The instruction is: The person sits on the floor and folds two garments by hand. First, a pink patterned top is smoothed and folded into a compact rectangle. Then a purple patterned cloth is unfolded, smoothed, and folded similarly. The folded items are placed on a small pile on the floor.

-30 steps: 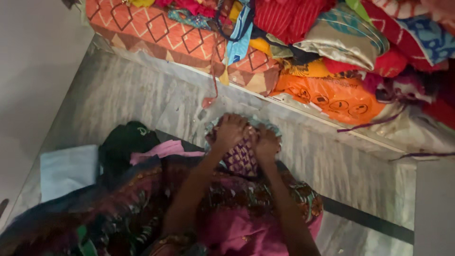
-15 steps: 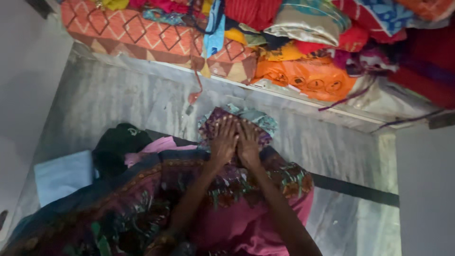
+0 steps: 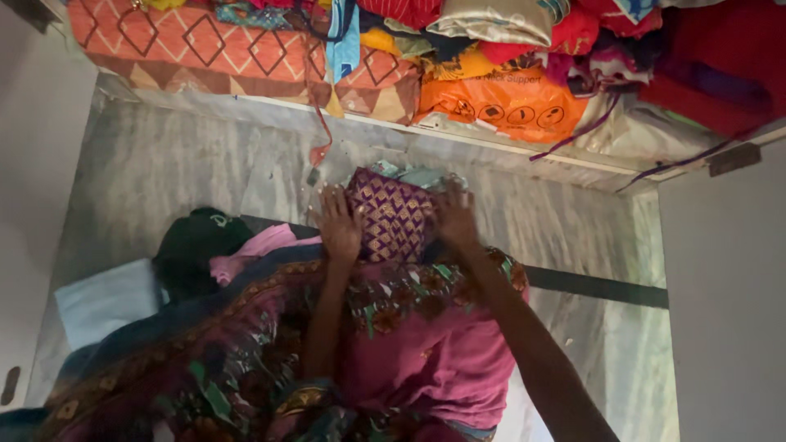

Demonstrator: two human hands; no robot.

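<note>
- The left hand (image 3: 340,225) and right hand (image 3: 455,218) lie flat with fingers spread, grasping nothing, pressing either side of a folded purple patterned cloth (image 3: 393,219).
- That cloth sits on the marble floor (image 3: 188,172), at twelve o'clock from the pink garment (image 3: 426,360) over the lap.
- Risk: uneven pressure could skew the fold, or the teal fabric (image 3: 409,174) underneath could slide on smooth marble.
- The dangling red cord (image 3: 315,123) at eleven o'clock might snag.

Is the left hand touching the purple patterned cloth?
Touching. The head view shows the left hand lying flat against the left edge of the purple patterned cloth.
</note>
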